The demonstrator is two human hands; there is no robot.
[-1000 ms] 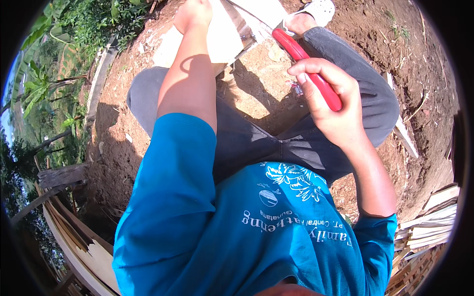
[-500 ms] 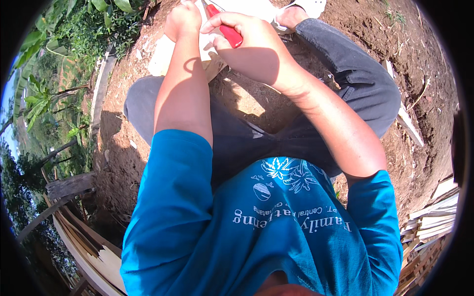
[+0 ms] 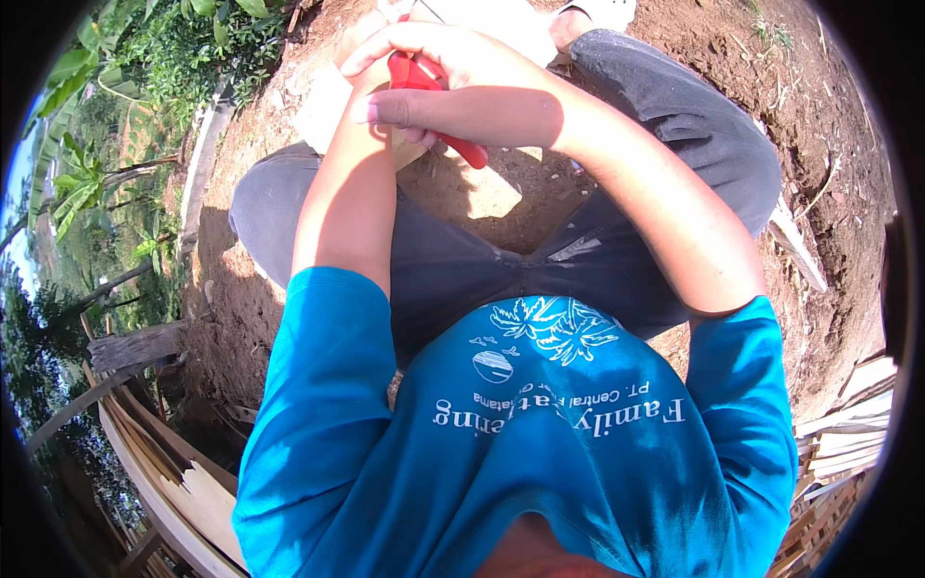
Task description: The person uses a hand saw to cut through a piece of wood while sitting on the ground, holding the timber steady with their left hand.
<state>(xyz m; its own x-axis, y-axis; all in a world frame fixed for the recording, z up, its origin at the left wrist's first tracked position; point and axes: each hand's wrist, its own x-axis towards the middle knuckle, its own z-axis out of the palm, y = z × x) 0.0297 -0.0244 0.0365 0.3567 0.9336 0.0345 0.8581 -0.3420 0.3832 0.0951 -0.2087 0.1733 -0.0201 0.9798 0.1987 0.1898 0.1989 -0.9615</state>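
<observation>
My right hand (image 3: pixel 472 101) is closed round a red-handled hand tool (image 3: pixel 416 75), which looks like pliers or cutters. One red handle end (image 3: pixel 464 150) sticks out below the fingers, toward my lap. The tool's head points away from me and is mostly hidden by my hand and the glare. My left hand (image 3: pixel 358 37) is just beyond, at the top edge, partly covered by the right; its fingers do not show well enough to tell what they hold. Beneath and beyond both hands lies a bright white surface (image 3: pixel 487 15), washed out by sun.
I sit with legs bent on brown soil (image 3: pixel 713 39). A wooden strip (image 3: pixel 798 249) lies beside my right knee. Split slats (image 3: pixel 183 482) stand at the lower left, and stacked wood strips (image 3: pixel 853 433) at the lower right. Green plants (image 3: pixel 173 77) grow at the left.
My right hand has come nearer to me and turned, so the tool's red handle now points down toward my lap. My left hand is now more covered by the right.
</observation>
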